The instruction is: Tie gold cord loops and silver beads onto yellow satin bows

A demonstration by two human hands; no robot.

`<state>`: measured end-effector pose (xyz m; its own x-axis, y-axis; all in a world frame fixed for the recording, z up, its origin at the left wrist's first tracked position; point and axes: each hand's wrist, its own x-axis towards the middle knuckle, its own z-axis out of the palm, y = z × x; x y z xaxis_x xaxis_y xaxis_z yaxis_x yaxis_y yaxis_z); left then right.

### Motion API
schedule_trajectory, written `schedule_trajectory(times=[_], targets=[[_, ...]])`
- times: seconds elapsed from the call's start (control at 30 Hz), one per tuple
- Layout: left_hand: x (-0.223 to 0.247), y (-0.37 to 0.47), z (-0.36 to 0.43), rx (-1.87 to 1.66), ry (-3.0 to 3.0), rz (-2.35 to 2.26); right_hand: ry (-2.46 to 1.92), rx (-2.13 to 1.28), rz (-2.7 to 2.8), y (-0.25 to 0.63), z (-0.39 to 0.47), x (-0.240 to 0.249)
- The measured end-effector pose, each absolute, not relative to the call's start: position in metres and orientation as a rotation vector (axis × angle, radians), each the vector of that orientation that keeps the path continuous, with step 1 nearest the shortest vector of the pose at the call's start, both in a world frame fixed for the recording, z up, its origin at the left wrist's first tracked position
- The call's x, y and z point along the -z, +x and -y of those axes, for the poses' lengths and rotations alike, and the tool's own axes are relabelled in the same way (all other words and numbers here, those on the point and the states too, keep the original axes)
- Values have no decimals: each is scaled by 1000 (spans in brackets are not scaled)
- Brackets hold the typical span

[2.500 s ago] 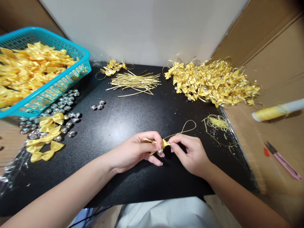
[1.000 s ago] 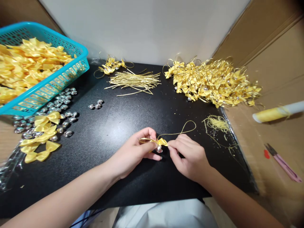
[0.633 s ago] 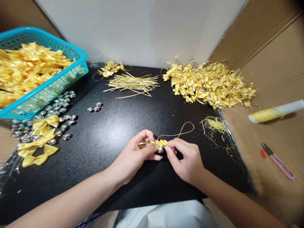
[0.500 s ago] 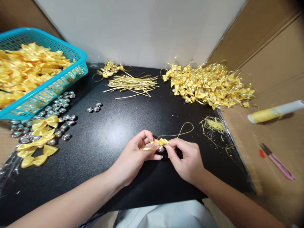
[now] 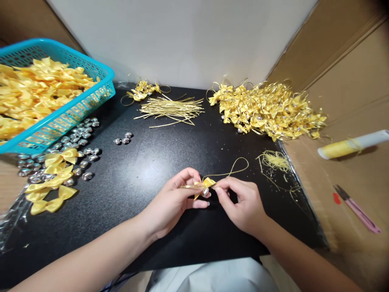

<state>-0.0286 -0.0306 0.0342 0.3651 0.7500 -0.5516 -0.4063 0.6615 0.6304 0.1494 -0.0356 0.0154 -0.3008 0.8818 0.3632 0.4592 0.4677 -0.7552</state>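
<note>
Low over the front of the black table, my left hand (image 5: 179, 194) pinches a yellow satin bow (image 5: 209, 182) between thumb and fingers. A small silver bell-like bead (image 5: 205, 191) hangs at the bow's middle. My right hand (image 5: 238, 200) is closed with thumb and forefinger pressed together at the bow's right side, on what looks like a thin gold cord (image 5: 238, 173). The cord makes a loop on the table behind the right hand. Part of the bow is hidden behind the left fingers.
At left, a blue basket (image 5: 75, 103) holds many yellow bows, with silver beads (image 5: 82, 142) and loose bows (image 5: 57, 176) beside it. Gold ties (image 5: 173, 109) lie behind, finished-looking bows (image 5: 267, 109) back right. Cord scraps (image 5: 275, 161), pink-handled snips (image 5: 358, 211) and a yellow-white roll (image 5: 349, 147) are right.
The bow has turned slightly in my fingers, so its yellow fold and the silver bead show more clearly. Both hands stay almost in place; the whole view has shifted slightly.
</note>
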Motion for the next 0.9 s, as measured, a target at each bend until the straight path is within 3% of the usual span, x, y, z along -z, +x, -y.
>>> schedule_trajectory(times=[0.6,0.9], targets=[[-32,-28,30,-755,551,-998,-952,-434,2180,154,31,-18],[-30,-29,31,-762,483,-967,-950,-514,2083,152,31,-20]])
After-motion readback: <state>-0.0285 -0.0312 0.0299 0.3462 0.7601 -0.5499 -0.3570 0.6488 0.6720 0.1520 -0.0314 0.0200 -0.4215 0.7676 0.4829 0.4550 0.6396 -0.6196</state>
